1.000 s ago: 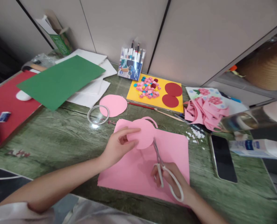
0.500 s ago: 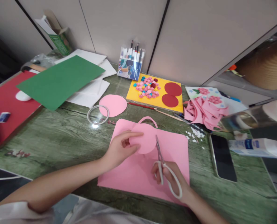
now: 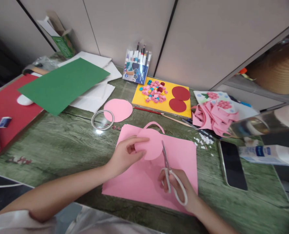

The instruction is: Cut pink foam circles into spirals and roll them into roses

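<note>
Fingers (image 3: 137, 140) on pink circle (image 3: 150, 144), scissors (image 3: 170, 175) alongside

pink circles (image 3: 118, 110) – 2 | red circles (image 3: 180, 93) – 2 | scissors (image 3: 170, 174) – 1 | phone (image 3: 232, 165) – 1

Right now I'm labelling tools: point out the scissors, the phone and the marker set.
scissors (image 3: 170, 175), head view, white handle loop
phone (image 3: 232, 164), head view, dark screen
marker set (image 3: 136, 69), head view, pack front
</note>
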`<state>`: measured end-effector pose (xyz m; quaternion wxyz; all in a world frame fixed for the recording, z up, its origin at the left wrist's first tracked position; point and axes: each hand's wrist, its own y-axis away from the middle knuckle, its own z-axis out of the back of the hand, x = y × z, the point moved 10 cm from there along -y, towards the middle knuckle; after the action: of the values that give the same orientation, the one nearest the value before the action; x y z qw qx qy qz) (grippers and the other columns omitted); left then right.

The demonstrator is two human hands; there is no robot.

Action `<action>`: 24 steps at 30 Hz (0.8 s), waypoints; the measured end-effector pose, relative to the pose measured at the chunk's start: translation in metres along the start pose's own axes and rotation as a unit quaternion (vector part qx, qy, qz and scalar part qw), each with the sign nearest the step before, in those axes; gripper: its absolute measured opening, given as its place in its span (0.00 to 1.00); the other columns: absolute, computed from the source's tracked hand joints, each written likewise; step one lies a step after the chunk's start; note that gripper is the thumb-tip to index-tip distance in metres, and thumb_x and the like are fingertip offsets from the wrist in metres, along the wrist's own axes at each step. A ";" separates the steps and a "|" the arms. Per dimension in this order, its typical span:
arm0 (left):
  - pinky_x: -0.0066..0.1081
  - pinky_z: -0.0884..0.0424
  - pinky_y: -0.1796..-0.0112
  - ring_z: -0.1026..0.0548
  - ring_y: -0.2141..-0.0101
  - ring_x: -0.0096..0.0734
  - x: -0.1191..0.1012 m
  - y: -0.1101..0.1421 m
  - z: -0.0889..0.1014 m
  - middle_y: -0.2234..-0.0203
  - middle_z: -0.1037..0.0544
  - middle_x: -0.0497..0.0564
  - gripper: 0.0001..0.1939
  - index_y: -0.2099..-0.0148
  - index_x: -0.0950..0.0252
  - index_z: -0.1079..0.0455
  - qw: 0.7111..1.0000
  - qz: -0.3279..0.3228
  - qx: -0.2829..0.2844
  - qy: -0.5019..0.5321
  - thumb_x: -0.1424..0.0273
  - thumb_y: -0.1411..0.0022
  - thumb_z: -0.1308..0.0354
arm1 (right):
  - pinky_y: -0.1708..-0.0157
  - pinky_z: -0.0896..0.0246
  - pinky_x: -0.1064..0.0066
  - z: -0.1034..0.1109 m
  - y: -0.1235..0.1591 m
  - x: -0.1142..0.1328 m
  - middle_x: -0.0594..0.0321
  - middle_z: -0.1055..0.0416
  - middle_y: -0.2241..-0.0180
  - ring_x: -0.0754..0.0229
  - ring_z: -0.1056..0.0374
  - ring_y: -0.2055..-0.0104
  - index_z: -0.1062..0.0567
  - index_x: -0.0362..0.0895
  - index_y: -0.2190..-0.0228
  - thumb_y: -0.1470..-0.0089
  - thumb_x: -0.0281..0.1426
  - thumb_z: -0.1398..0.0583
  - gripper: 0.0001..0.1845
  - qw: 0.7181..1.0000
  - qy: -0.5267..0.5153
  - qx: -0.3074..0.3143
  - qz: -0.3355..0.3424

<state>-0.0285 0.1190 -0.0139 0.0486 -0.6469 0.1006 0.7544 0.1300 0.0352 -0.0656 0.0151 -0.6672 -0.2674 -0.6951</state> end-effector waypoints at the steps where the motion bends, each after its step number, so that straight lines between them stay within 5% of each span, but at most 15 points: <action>1: 0.28 0.33 0.65 0.30 0.64 0.28 0.000 0.000 0.000 0.62 0.25 0.52 0.16 0.56 0.64 0.29 1.000 -0.001 -0.001 0.001 0.77 0.50 0.42 | 0.74 0.46 0.70 0.000 0.000 -0.001 0.65 0.39 0.82 0.64 0.41 0.77 0.30 0.40 0.73 0.46 0.52 0.53 0.28 1.000 -0.004 -0.001 -0.003; 24: 0.32 0.34 0.58 0.33 0.54 0.36 0.004 0.002 0.001 0.54 0.29 0.54 0.22 0.50 0.62 0.32 1.000 0.012 -0.012 -0.008 0.74 0.50 0.41 | 0.76 0.46 0.71 -0.001 -0.002 0.008 0.66 0.40 0.84 0.64 0.41 0.79 0.30 0.40 0.76 0.48 0.53 0.52 0.29 0.999 0.041 -0.013 -0.017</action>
<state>-0.0305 0.1165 -0.0179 0.0327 -0.6403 0.0994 0.7610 0.1275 0.0394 -0.0587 0.0053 -0.6339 -0.2692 -0.7251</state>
